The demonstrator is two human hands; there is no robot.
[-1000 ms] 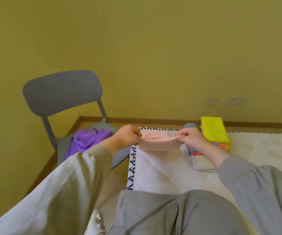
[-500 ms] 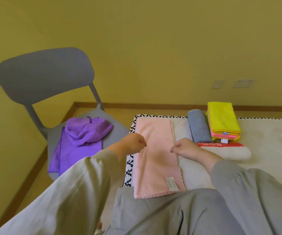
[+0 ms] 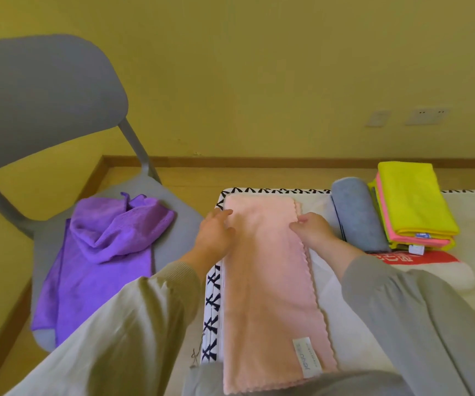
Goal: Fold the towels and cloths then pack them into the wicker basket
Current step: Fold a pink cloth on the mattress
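We are looking down at a pink towel (image 3: 270, 281) that is lying on a white mat (image 3: 359, 324) right in front of us. The pink towel is making a long, thin strip, running from close to us up to the far end of the mat. It is lying along the mat's left side, next to the black crosses (image 3: 212, 304). It is looking soft and flat. At the far end a bit of a lower layer is peeking out on the right. A little wavy edge is running down its right side, and a white tag (image 3: 306, 357) is sitting near the close end.

Our left hand (image 3: 214, 238) is resting on the pink towel's left edge, up near the far end. Its fingers (image 3: 222, 214) are lying straight on the cloth, holding nothing. Our right hand (image 3: 316, 232) is sitting at the right edge, across from the left hand. Its fingers are curling in, and the thumb and fingertips (image 3: 297, 224) are pinching the wavy edge.

On the right of the mat a grey roll (image 3: 357, 215) is lying apart from the pink towel. Just past the roll a stack (image 3: 419, 241) is sitting with a yellow cloth (image 3: 413, 201) on top. A white towel (image 3: 430, 270) with a red band is lying in front of them.

On the left a purple cloth (image 3: 102, 247) is lying on a grey chair (image 3: 44, 104) — all bunched up at the far end.
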